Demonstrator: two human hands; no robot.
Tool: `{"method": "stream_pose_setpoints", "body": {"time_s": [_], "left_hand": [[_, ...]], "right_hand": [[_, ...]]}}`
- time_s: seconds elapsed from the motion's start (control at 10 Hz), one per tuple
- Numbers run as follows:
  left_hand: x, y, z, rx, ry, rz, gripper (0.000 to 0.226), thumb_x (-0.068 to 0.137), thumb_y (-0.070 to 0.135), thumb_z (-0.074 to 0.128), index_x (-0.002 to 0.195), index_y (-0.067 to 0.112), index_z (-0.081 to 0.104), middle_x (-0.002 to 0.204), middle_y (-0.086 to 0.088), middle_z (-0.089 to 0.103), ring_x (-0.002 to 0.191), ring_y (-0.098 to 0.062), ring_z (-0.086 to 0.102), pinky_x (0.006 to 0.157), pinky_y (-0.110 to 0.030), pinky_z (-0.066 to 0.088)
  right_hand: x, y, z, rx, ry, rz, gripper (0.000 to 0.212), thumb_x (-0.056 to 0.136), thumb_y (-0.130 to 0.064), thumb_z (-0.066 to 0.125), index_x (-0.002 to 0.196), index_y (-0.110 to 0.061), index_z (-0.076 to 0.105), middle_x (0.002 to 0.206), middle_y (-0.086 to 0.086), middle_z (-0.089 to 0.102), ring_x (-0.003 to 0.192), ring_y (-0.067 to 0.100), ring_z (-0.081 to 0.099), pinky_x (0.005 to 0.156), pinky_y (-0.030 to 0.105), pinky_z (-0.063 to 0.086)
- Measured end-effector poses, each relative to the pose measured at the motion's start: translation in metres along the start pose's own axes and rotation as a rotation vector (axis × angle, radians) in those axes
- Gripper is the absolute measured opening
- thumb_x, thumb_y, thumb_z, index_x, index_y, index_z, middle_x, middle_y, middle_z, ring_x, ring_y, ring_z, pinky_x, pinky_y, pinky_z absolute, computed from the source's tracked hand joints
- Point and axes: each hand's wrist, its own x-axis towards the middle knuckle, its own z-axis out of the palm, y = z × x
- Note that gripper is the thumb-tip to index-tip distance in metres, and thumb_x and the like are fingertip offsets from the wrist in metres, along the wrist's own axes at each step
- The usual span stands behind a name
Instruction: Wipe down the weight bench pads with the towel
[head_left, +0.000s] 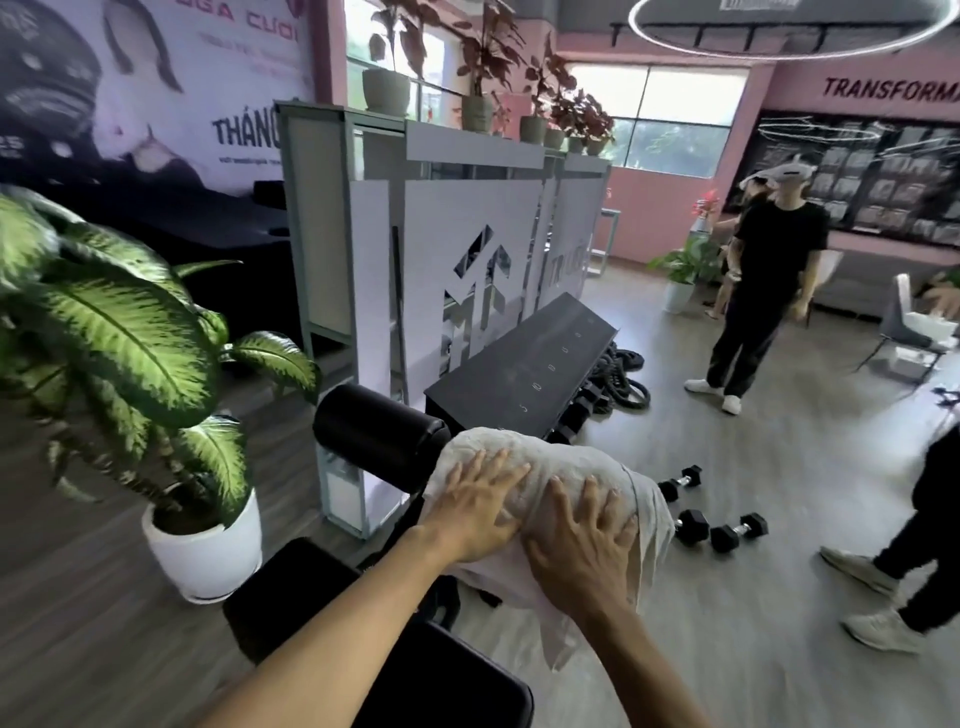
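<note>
Wiping looks under way on the roller pad (379, 436), whose right part lies under the towel (566, 467) while its left end is bare; the flat seat pads (415, 670) nearer the camera seem untouched. Both hands, left hand (480, 512) and right hand (582, 545), press flat with fingers spread on the towel draped over the roller.

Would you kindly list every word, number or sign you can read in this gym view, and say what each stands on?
"TRANSFORMA", cut off by the frame edge: pink wall at upper right.
"THÁN", the rest hidden: large banner at left.
"GA CUOI", partly cut off: top of the same banner.
"25", partial: banner's left edge.
Banner's small print: too blurred to read.
Lettering on the white cut-out partition: unreadable.
Marks along the dark dumbbell rack: too small.
</note>
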Motion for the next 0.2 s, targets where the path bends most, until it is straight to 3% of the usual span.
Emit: {"method": "stream_pose_setpoints", "body": {"time_s": [0.1,0.2], "left_hand": [[-0.021,-0.003,-0.018,-0.072,0.069,-0.058,0.077,0.101,0.048,0.057,0.166,0.035,0.020,0.178,-0.001,0.009,0.165,-0.024,0.002,0.133,-0.050,0.007],[-0.054,0.000,-0.032,-0.295,0.185,-0.188,0.072,0.099,0.048,0.062,0.163,0.031,0.032,0.173,-0.004,0.031,0.160,-0.024,0.026,0.128,-0.048,0.027]], "right_hand": [[0.004,-0.012,-0.010,0.060,0.001,0.026,0.070,0.088,-0.064,0.037,0.145,-0.027,0.021,0.159,0.024,0.012,0.144,0.050,0.010,0.113,0.065,0.010],[0.001,-0.026,-0.016,0.104,0.008,-0.085,0.071,0.091,-0.064,0.038,0.149,-0.025,0.025,0.158,0.020,0.020,0.144,0.046,0.016,0.115,0.058,0.016]]}}
